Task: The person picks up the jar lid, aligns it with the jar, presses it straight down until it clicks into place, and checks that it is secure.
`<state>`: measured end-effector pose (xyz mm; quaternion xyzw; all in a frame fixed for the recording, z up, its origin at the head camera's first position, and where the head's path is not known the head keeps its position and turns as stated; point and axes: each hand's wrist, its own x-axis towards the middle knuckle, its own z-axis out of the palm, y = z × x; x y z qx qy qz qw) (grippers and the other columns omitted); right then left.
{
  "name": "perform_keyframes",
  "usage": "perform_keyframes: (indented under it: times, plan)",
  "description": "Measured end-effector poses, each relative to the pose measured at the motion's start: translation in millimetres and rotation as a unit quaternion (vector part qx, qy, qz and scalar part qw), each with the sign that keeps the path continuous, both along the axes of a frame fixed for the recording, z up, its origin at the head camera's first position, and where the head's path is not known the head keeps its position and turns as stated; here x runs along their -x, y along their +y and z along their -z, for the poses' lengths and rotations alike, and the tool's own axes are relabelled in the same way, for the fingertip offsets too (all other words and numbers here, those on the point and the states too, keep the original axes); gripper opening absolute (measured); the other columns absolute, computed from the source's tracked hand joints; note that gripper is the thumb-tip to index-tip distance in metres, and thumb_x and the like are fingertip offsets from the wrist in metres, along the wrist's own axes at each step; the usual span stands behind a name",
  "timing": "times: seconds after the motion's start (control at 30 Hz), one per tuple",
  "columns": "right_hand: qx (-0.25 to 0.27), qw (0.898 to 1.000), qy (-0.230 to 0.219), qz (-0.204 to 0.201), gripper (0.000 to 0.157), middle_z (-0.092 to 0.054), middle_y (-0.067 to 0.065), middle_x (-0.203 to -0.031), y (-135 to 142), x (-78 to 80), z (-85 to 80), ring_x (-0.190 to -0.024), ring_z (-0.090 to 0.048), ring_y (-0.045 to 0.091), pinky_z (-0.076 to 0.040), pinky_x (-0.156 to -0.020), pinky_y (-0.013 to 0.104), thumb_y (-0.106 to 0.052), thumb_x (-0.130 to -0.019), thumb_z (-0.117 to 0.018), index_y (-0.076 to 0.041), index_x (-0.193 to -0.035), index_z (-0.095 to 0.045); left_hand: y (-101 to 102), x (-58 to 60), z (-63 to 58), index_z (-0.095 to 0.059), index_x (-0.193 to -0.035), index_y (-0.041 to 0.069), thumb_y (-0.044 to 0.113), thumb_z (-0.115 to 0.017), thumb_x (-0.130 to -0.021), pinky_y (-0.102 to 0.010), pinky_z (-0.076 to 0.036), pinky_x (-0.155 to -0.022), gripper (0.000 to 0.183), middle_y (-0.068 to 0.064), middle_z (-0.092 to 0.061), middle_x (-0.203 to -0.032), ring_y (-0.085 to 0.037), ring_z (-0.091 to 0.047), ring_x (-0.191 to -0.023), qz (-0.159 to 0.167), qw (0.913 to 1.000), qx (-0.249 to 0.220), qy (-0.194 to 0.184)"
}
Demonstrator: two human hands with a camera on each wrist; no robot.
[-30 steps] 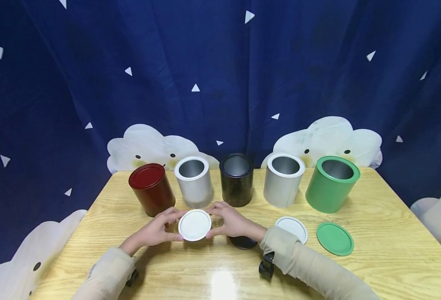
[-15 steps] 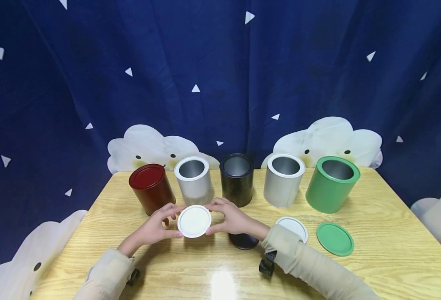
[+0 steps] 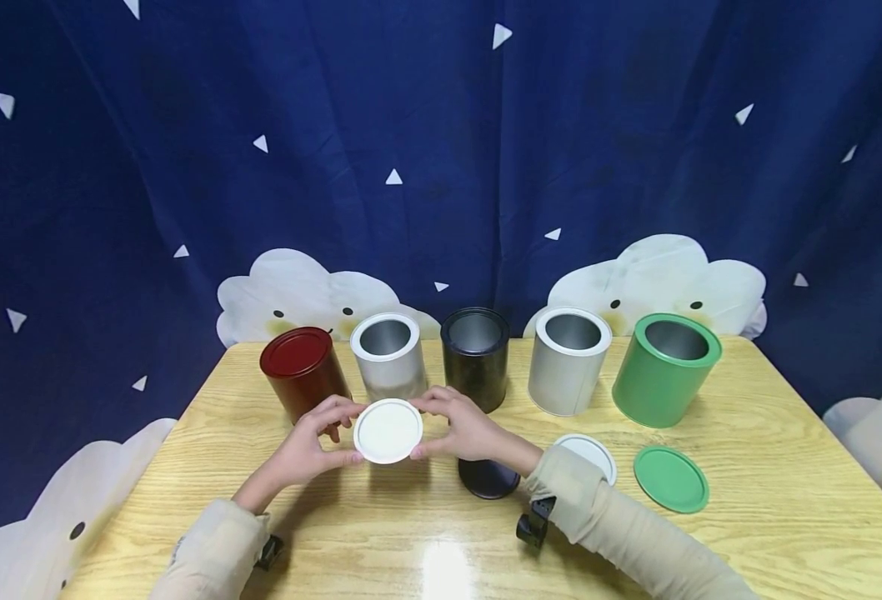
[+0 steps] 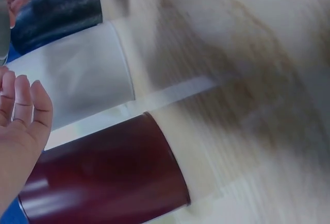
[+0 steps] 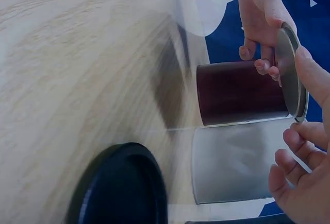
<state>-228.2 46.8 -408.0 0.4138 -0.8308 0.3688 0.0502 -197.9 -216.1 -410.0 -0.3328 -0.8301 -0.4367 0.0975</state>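
A person is working at the wooden bench (image 3: 366, 546), facing a dark blue curtain (image 3: 441, 125) that is displaying white triangles and clouds. Both hands are supporting a single held lid (image 3: 388, 431), round and white. The left hand (image 3: 302, 446) is engaging the left side of the rim: its grip is pinching the edge between thumb and index finger. The right hand (image 3: 465, 427) is applying a matching grip on the opposite side, thumb at the near edge, index finger at the far edge. The held lid is hanging above the bench, in front of the left white can (image 3: 394, 375) and apart from its rim.

Five cans are standing upright in a row. From left to right, I am seeing the red can (image 3: 309, 375), which is wearing its red lid (image 3: 295, 351); the left white can; the black can (image 3: 477, 379); the right white can (image 3: 567, 382); and the green can (image 3: 654, 387). The last four are showing open mouths.

Three lids are lying flat before the row: a black lid (image 3: 488, 481) below the right wrist, a second white lid (image 3: 591, 452) that the right sleeve (image 3: 628, 521) is partly covering, and a green lid (image 3: 670, 479).
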Motion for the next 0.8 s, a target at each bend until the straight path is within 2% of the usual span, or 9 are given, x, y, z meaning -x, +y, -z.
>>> perform_keyframes:
  times: [0.07,0.27,0.47,0.6,0.7,0.8]
  plan:
    - [0.000,1.000,-0.001,0.002,0.062,-0.058,0.003,-0.103,0,1.7,-1.9,-0.097,-0.050,0.018,-0.041,-0.080,0.031,-0.030,-0.064,-0.082,-0.006,-0.118,-0.061,2,-1.7,-5.1,-0.058,-0.112,-0.008,-0.004,-0.080,-0.061,-0.033,-0.044,-0.056,0.056,-0.014,-0.055,-0.099,-0.018,-0.046,-0.081,0.006,0.9999,0.000,0.011]
    - [-0.001,1.000,-0.002,0.002,0.063,-0.059,0.002,-0.104,1,5.1,-8.9,-0.097,-0.050,0.018,-0.041,-0.080,0.031,-0.031,-0.065,-0.081,-0.007,-0.119,-0.061,12,-11.8,-32.3,-0.056,-0.109,-0.015,-0.009,-0.077,-0.061,-0.033,-0.043,-0.056,0.053,-0.018,-0.053,-0.095,-0.007,-0.043,-0.080,0.025,0.9991,-0.015,0.032]
    - [0.009,1.000,-0.008,0.003,0.062,-0.058,0.003,-0.104,2,6.1,-14.7,-0.095,-0.050,0.017,-0.041,-0.076,0.030,-0.029,-0.065,-0.082,-0.007,-0.119,-0.061,14,-12.7,-41.8,-0.054,-0.111,-0.017,-0.010,-0.075,-0.064,-0.028,-0.044,-0.057,0.052,-0.019,-0.051,-0.097,-0.006,-0.043,-0.079,0.027,0.9993,-0.015,0.018]
    - [0.011,1.000,-0.001,0.004,0.061,-0.058,0.004,-0.104,3,7.2,-19.5,-0.094,-0.050,0.017,-0.041,-0.077,0.030,-0.028,-0.066,-0.081,-0.005,-0.119,-0.061,15,-11.4,-46.8,-0.052,-0.113,-0.018,-0.012,-0.074,-0.064,-0.026,-0.043,-0.056,0.054,-0.020,-0.051,-0.097,-0.016,-0.045,-0.073,0.020,0.9998,-0.004,0.008]
    - [0.014,1.000,0.006,0.006,0.062,-0.058,0.004,-0.103,2,8.6,-24.4,-0.091,-0.050,0.018,-0.040,-0.076,0.029,-0.029,-0.066,-0.081,-0.005,-0.119,-0.060,17,-9.0,-50.7,-0.052,-0.113,-0.019,-0.013,-0.074,-0.062,-0.030,-0.042,-0.054,0.056,-0.022,-0.051,-0.098,-0.027,-0.044,-0.069,0.017,0.9997,-0.002,0.018]
    - [0.018,1.000,0.008,0.012,0.063,-0.058,0.003,-0.104,2,10.5,-29.1,-0.089,-0.049,0.016,-0.039,-0.073,0.027,-0.029,-0.066,-0.081,-0.005,-0.120,-0.060,20,-7.0,-56.6,-0.052,-0.113,-0.019,-0.012,-0.076,-0.061,-0.035,-0.042,-0.053,0.058,-0.023,-0.051,-0.098,-0.033,-0.045,-0.066,0.011,0.9993,0.001,0.034]
